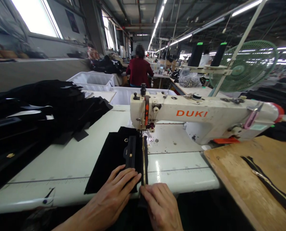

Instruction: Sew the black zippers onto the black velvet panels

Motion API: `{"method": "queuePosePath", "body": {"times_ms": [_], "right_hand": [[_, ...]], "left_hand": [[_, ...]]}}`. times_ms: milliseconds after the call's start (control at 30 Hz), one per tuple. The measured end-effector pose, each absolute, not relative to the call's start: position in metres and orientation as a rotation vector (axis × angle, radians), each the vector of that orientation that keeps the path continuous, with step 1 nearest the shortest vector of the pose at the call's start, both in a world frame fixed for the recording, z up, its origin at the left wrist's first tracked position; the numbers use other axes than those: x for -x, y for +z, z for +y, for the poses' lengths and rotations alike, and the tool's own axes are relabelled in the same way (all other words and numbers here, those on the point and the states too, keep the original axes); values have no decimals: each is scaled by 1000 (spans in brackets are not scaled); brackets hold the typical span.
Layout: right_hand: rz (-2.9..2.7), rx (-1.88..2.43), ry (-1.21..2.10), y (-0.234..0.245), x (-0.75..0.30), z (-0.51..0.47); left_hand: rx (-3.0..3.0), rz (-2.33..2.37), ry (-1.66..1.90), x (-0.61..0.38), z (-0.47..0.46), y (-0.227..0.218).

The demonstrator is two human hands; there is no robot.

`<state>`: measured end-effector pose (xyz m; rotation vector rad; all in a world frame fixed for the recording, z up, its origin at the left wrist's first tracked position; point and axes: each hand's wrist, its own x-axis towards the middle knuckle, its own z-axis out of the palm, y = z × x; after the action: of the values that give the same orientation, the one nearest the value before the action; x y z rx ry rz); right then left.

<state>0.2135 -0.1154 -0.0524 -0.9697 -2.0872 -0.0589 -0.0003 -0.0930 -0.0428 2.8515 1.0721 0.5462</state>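
Observation:
A black fabric panel lies on the pale sewing table, its right edge running under the needle area of the sewing machine. Along that edge runs a black zipper with gold teeth. My left hand rests on the panel with its fingers stretched out flat, beside a black strip with a small gold fitting. At the zipper's near end, by the table's front edge, my right hand pinches the zipper tape between thumb and fingers.
A heap of black fabric pieces covers the left of the table. On the right, a wooden board carries another gold-toothed zipper. White bins and a person in dark red are behind the machine, a green fan at right.

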Motion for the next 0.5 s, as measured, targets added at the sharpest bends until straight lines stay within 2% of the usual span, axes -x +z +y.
{"method": "queuePosePath", "body": {"times_ms": [500], "right_hand": [[-2085, 982, -112, -51, -208, -115]], "left_hand": [[-2761, 1051, 381, 1, -91, -26]]}}
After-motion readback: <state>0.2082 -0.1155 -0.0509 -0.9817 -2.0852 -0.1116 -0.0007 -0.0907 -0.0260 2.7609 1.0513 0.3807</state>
